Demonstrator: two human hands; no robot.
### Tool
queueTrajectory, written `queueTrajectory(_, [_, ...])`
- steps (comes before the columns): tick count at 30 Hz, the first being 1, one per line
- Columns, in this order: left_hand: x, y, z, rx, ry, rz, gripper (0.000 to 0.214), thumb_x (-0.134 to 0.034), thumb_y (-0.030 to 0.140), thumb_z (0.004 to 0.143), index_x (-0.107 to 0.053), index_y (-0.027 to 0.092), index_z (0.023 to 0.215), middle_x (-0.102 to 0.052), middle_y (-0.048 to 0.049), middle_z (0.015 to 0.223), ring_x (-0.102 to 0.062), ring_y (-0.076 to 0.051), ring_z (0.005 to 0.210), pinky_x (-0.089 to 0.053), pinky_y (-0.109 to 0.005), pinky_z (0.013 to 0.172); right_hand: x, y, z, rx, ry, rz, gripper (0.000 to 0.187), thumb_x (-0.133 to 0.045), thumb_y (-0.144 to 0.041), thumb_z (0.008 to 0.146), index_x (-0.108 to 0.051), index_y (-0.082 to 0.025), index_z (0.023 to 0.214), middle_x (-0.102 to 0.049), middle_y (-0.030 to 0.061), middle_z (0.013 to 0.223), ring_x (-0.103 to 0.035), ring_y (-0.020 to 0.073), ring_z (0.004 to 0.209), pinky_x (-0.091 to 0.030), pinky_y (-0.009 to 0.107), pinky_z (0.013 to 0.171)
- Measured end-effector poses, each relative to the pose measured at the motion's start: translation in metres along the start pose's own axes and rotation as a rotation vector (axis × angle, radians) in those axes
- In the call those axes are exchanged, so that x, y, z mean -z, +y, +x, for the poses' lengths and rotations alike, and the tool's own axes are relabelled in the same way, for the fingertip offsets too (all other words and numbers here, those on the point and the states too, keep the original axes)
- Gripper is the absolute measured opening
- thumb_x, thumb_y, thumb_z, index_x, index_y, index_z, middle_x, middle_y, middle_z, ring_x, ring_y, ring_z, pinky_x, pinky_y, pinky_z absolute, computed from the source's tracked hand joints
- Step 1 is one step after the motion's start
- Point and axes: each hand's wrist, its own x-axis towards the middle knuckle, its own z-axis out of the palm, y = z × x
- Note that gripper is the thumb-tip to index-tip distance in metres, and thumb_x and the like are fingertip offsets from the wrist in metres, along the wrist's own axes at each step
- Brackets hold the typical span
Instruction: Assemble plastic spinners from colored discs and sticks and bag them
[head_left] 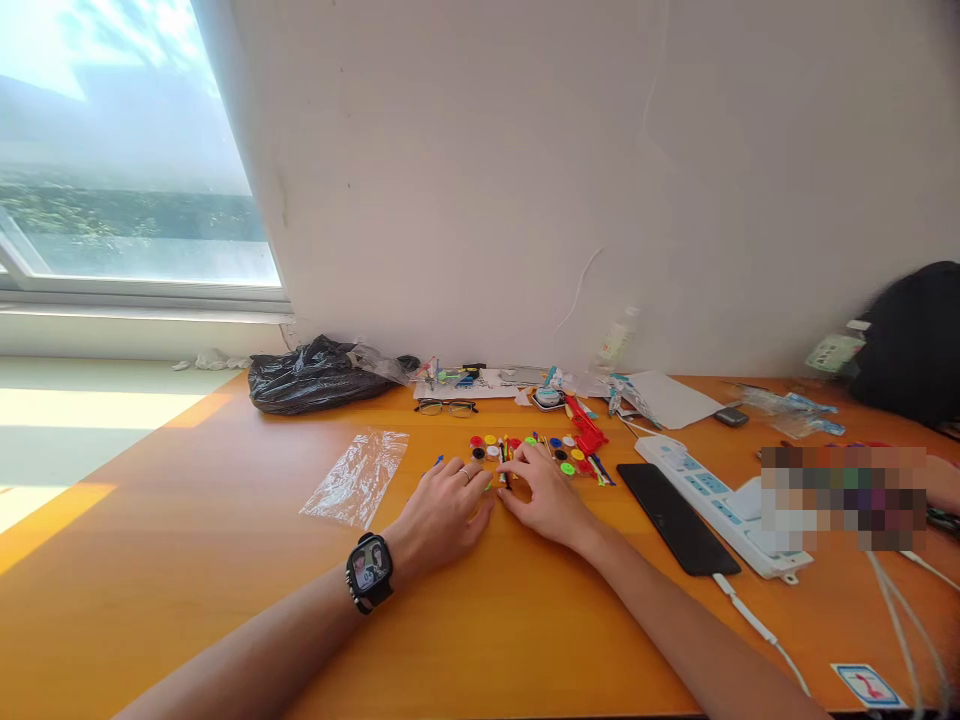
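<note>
My left hand [450,510] rests low over the table, palm down, its fingers slightly apart and bent beside the small plastic pieces. It wears a ring, and a black watch sits on the wrist. The fingertips of my right hand [546,492] close around a small dark stick [507,482] just right of the left hand. Behind both hands lie coloured plastic discs, among them a red disc [476,442], a black disc [478,454] and a green disc [568,468]. Thin coloured sticks [601,470] lie at the right. A blue-tipped piece [439,461] shows behind my left hand.
A clear plastic bag [358,478] lies left, a black bag [319,378] behind it. Glasses [445,407] and a red toy gun [586,428] lie farther back. At right are a phone [675,520], a power strip [712,500] and another person's hand [946,484].
</note>
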Motion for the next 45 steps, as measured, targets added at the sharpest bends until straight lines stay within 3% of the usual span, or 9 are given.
queueTrajectory(5, [-0.010,-0.006,-0.001,-0.010,-0.060,0.049,0.015,-0.051,0.013,0.098,-0.059,0.021,0.089,-0.069,-0.0056,0.089,-0.062,-0.022,0.081,-0.042,-0.035,0.074,-0.004,0.004,0.000,-0.003,-0.013,-0.076,0.009,-0.068,-0.019,0.095,-0.075,-0.022,0.096,-0.060,0.0070,0.099,-0.056,0.0253,0.099,-0.049,0.040,0.089])
queueTrajectory(10, [-0.016,-0.017,-0.001,0.016,-0.051,0.028,0.014,-0.052,0.014,0.098,-0.060,0.022,0.090,-0.066,-0.0040,0.083,-0.062,-0.021,0.079,-0.038,-0.034,0.069,-0.004,0.005,0.001,-0.028,-0.006,-0.111,0.006,-0.070,-0.019,0.094,-0.074,-0.021,0.098,-0.062,0.0071,0.100,-0.056,0.0262,0.100,-0.049,0.041,0.091])
queueTrajectory(18, [-0.023,-0.015,0.001,-0.021,-0.026,0.021,0.013,-0.053,0.018,0.098,-0.059,0.022,0.087,-0.066,-0.0035,0.084,-0.061,-0.020,0.078,-0.036,-0.035,0.069,0.000,0.006,0.015,-0.044,0.115,-0.225,0.017,-0.057,-0.020,0.102,-0.074,-0.019,0.101,-0.061,0.0099,0.102,-0.053,0.0272,0.101,-0.046,0.041,0.092])
queueTrajectory(26, [-0.021,-0.012,0.002,-0.012,-0.031,0.016,0.013,-0.053,0.019,0.098,-0.059,0.022,0.086,-0.067,-0.0034,0.085,-0.061,-0.020,0.077,-0.036,-0.035,0.068,-0.006,0.010,0.023,-0.040,0.046,-0.306,0.023,-0.055,-0.017,0.102,-0.076,-0.019,0.092,-0.060,0.0106,0.099,-0.051,0.0270,0.099,-0.044,0.040,0.090])
queueTrajectory(33, [-0.023,-0.013,0.002,-0.012,-0.023,-0.019,0.011,-0.054,0.020,0.099,-0.063,0.022,0.092,-0.067,-0.0046,0.090,-0.062,-0.021,0.082,-0.041,-0.034,0.074,-0.009,0.014,0.023,-0.051,0.067,-0.255,0.018,-0.060,-0.013,0.098,-0.075,-0.020,0.091,-0.060,0.0083,0.098,-0.051,0.0250,0.097,-0.043,0.037,0.089])
queueTrajectory(38, [-0.023,-0.010,0.002,-0.115,-0.003,-0.102,0.013,-0.055,0.027,0.101,-0.067,0.024,0.105,-0.068,-0.0082,0.101,-0.062,-0.024,0.097,-0.047,-0.036,0.085,-0.011,0.015,0.024,-0.044,0.082,-0.244,0.018,-0.059,-0.013,0.099,-0.072,-0.019,0.088,-0.061,0.0077,0.098,-0.051,0.0245,0.097,-0.042,0.037,0.089])
queueTrajectory(45, [-0.019,-0.005,0.002,-0.109,-0.062,-0.157,0.018,-0.053,0.031,0.102,-0.069,0.023,0.107,-0.069,-0.0095,0.102,-0.062,-0.027,0.099,-0.048,-0.038,0.087,-0.012,0.014,0.024,-0.020,0.082,-0.257,0.022,-0.055,-0.015,0.103,-0.070,-0.020,0.088,-0.062,0.0074,0.097,-0.051,0.0249,0.096,-0.041,0.037,0.088])
